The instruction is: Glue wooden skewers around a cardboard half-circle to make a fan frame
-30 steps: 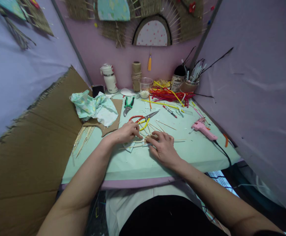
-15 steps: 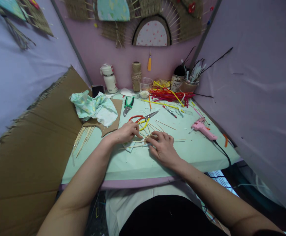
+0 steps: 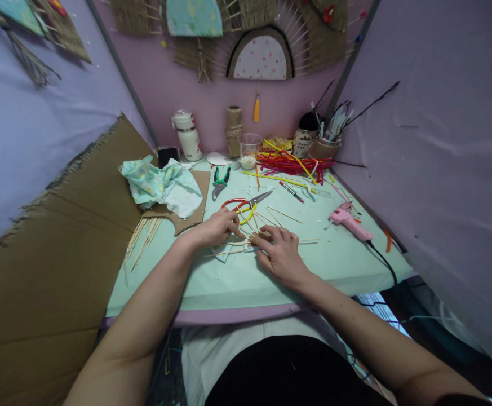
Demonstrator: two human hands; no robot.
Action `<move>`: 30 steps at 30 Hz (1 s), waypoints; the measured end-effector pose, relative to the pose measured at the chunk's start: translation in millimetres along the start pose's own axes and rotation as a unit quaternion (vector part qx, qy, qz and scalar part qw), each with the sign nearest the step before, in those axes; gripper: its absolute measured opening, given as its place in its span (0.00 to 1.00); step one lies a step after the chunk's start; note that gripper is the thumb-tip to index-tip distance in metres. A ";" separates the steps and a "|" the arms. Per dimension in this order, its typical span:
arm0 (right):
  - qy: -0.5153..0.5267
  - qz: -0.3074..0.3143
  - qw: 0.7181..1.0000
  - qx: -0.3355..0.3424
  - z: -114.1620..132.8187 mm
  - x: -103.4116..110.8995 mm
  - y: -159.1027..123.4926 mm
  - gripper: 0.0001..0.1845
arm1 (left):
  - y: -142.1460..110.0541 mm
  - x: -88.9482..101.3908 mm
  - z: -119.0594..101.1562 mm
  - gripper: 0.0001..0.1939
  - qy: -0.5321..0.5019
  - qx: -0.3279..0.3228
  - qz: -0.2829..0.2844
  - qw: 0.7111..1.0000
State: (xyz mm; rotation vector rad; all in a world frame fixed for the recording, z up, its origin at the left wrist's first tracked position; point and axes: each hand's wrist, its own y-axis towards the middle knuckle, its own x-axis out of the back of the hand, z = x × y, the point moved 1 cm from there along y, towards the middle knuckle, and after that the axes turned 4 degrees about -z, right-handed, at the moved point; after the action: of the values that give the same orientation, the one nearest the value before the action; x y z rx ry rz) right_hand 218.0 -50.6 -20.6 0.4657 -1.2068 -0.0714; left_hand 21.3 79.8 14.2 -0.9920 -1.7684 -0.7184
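Thin wooden sticks [image 3: 309, 241] spread like a fan from a small hub near the table's front, with bits of pale blue patterned fabric [image 3: 221, 254] beneath. My left hand [image 3: 220, 227] is closed at the left of the hub, its fingertips pinched down among the sticks. My right hand [image 3: 282, 254] bends over the hub from the right, thumb and fingers pressing the sticks there. The palm hides part of the sticks and the hub. Just beyond the fingers lie scissors [image 3: 257, 199] with red and yellow handles.
Green-handled pruning shears [image 3: 220, 181], crumpled fabric [image 3: 159, 183] on cardboard and loose sticks [image 3: 146, 237] lie to the left. A pink glue gun [image 3: 350, 221] with its cord lies right. Behind stand a bottle [image 3: 187, 135], twine [image 3: 234, 129], a clear cup [image 3: 249, 149] and red pipe cleaners [image 3: 290, 163].
Almost nothing differs. Both hands stay in place over the sticks, and the view has shifted only very slightly.
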 end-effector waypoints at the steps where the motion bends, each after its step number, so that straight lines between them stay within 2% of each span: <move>1: -0.001 -0.001 1.000 0.000 0.1 0.0 0.1 0.16 | 0.1 0.2 -0.1 0.27 -0.001 -0.001 0.001 1.000; 15: 0.002 -0.007 1.000 0.003 -0.5 -0.5 -0.2 0.15 | 0.1 -4.1 6.1 0.25 -0.002 -0.026 -0.016 1.000; 30: -0.007 -0.001 1.000 0.001 0.2 0.1 -0.3 0.15 | 0.5 -2.0 2.7 0.26 0.004 -0.009 -0.014 1.000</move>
State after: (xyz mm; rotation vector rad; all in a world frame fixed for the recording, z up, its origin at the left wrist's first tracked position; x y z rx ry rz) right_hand 217.9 -51.0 -20.6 0.4693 -1.2205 -0.0758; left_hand 21.0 81.6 11.3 -0.9767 -1.7750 -0.7547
